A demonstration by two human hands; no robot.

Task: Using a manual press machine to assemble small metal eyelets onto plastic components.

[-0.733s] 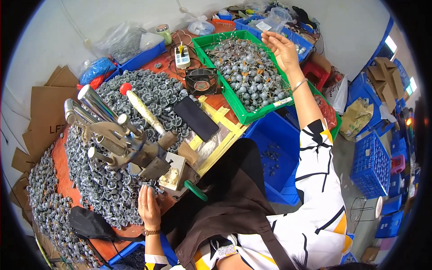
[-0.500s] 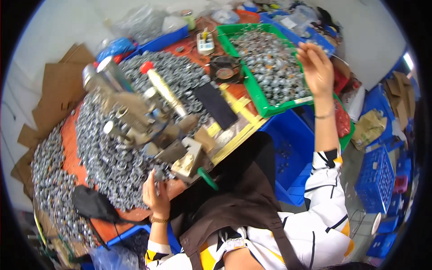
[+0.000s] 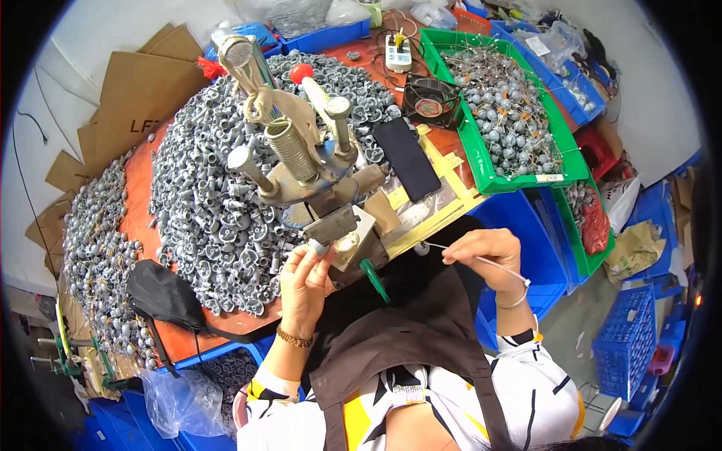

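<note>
In front of the hand press [image 3: 297, 154], my left hand [image 3: 304, 284] pinches a small grey plastic cap [image 3: 319, 246] between thumb and fingertips. The cap is beside the pale block [image 3: 353, 240] at the press's base. My right hand [image 3: 490, 257] is to the right of the press, fingers closed on a thin pale wire [image 3: 489, 262]. One end of the wire points toward the press, with a small whitish round piece [image 3: 422, 248] by it. The other end trails back over my wrist. A green handle [image 3: 374, 281] sticks out below the block.
Loose grey caps [image 3: 203, 203] are heaped around the press on the orange table [image 3: 143, 218]. A green tray [image 3: 519, 183] of wired round parts stands at the right. Near it are a black phone [image 3: 407, 159], a small fan [image 3: 431, 103] and a power strip [image 3: 398, 54]. A black pouch [image 3: 163, 292] lies left.
My right hand has come down from above the green tray to beside the press, now with a wire in it. My left hand has moved up closer to the press's block. The view has shifted.
</note>
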